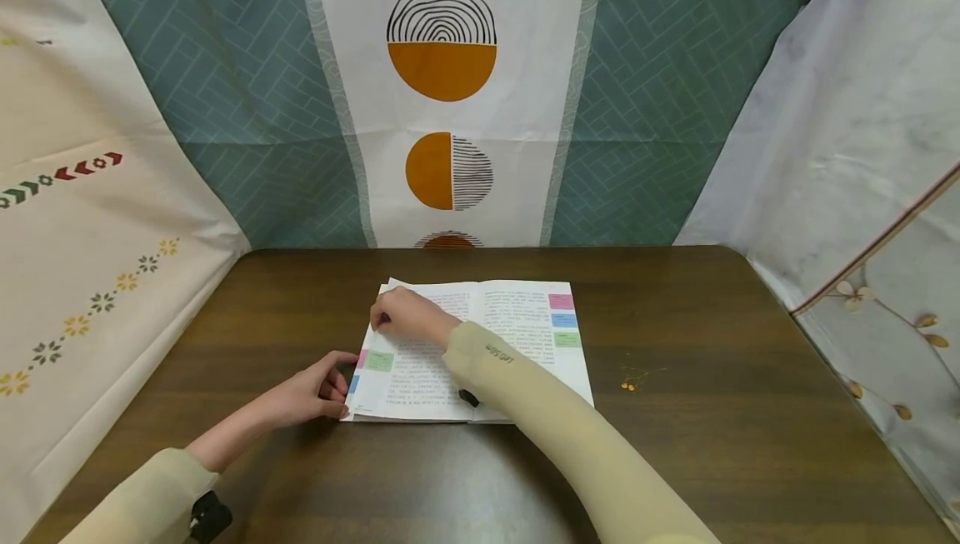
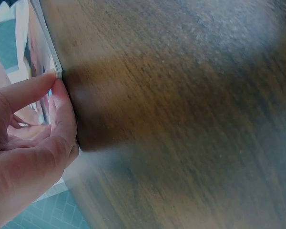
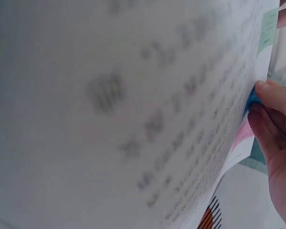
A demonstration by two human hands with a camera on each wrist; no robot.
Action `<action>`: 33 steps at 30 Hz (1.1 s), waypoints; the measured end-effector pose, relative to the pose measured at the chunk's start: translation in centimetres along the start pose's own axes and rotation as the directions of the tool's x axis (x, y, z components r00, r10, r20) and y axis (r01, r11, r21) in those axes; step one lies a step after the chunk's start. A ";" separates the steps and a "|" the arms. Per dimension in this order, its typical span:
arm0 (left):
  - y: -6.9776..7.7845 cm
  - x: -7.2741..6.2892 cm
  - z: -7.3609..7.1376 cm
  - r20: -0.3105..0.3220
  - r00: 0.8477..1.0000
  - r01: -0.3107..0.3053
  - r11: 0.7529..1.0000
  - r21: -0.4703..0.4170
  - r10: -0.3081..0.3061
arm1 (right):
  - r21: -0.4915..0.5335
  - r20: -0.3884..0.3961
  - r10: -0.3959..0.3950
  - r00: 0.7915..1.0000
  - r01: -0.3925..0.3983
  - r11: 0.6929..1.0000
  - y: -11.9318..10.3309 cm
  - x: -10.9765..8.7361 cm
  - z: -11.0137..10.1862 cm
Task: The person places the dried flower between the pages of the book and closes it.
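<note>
Your book (image 1: 487, 306) lay open on the table (image 1: 720, 411), its spine running away from you. Your left hand (image 1: 313, 390) gripped its near left corner; the left wrist view showed your thumb and forefinger pinching the edges together there, just over the brown wood. Your right hand (image 1: 408, 313) reached across to the far part of the left page (image 1: 423, 361) and pinched its outer edge. In the right wrist view, a blue tab (image 3: 250, 99) sat between your thumb and fingers, a pink tab (image 3: 243, 135) just beside it, and the print nearest the camera was blurred.

In the head view, a green note (image 1: 378, 361) stuck out nearer you on that page, with a second pink tab (image 1: 362, 359) at its left and a second blue tab (image 1: 352, 386) near your left fingers. Down the right page's outer edge ran a pink note (image 1: 561, 301), a blue note (image 1: 563, 321) and another green note (image 1: 567, 339).

Your right sleeve (image 1: 555, 411) crossed over the right page and hid part of it. Your left sleeve (image 1: 150, 494) had a black device (image 1: 210, 517) at the cuff. To the right of the book, a yellow sprig (image 1: 630, 385) showed on the table. Beyond the far edge hung a cloth (image 1: 540, 69) with orange and black-lined half circles.
</note>
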State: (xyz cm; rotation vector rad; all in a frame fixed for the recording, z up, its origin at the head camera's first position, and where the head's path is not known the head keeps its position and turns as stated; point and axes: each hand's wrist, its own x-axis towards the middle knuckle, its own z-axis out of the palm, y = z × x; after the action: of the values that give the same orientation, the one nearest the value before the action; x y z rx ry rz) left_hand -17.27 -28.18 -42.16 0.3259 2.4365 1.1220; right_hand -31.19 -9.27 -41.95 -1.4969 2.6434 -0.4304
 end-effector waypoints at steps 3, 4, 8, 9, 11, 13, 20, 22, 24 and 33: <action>0.1 0.0 0.1 -0.007 1.000 0.006 1.000 0.008 -0.005 | 0.000 0.021 0.021 1.000 -0.021 1.000 -0.1 0.1 0.0; 0.2 0.0 0.2 -0.011 1.000 0.009 1.000 0.009 -0.009 | -0.002 0.025 0.026 0.999 -0.026 1.000 -0.1 0.1 0.0; 0.3 0.0 0.3 -0.019 1.000 0.021 1.000 -0.009 -0.021 | -0.002 0.031 0.040 0.999 -0.040 0.999 -0.1 0.2 0.1; 0.3 0.0 0.4 -0.020 1.000 0.020 1.000 -0.016 -0.021 | 0.000 0.033 0.043 0.999 -0.044 0.999 -0.1 0.2 0.2; 0.3 -0.1 0.4 -0.023 1.000 0.014 1.000 -0.025 -0.015 | 0.006 0.036 0.049 0.998 -0.049 0.999 -0.1 0.3 0.3; 0.3 -0.1 0.5 -0.032 0.999 0.009 1.000 -0.023 -0.010 | 0.013 0.036 0.057 0.998 -0.058 0.998 0.0 0.3 0.5; 0.2 -0.2 1.1 -0.108 0.994 -0.005 0.995 0.095 0.016 | 0.014 0.072 0.067 0.995 -0.068 0.998 -0.1 0.6 0.5; 0.1 -0.2 1.3 -0.129 0.991 -0.019 0.993 0.120 0.035 | 0.009 0.101 0.063 0.993 -0.064 0.998 -0.1 0.5 0.3; 0.1 -0.2 1.4 -0.139 0.990 -0.021 0.991 0.134 0.040 | 0.008 0.131 0.058 0.990 -0.060 0.998 -0.2 0.3 -0.1; 0.4 -0.1 1.6 -0.137 0.990 0.014 0.987 0.161 0.008 | -0.020 0.200 0.067 0.978 -0.064 0.998 0.0 -1.0 -0.3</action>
State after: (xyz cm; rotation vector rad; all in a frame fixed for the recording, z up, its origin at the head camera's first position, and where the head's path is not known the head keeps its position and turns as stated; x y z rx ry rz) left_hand -16.43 -26.91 -42.70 0.3032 2.6561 0.9771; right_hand -30.75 -8.36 -41.70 -1.3727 2.5338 -0.2421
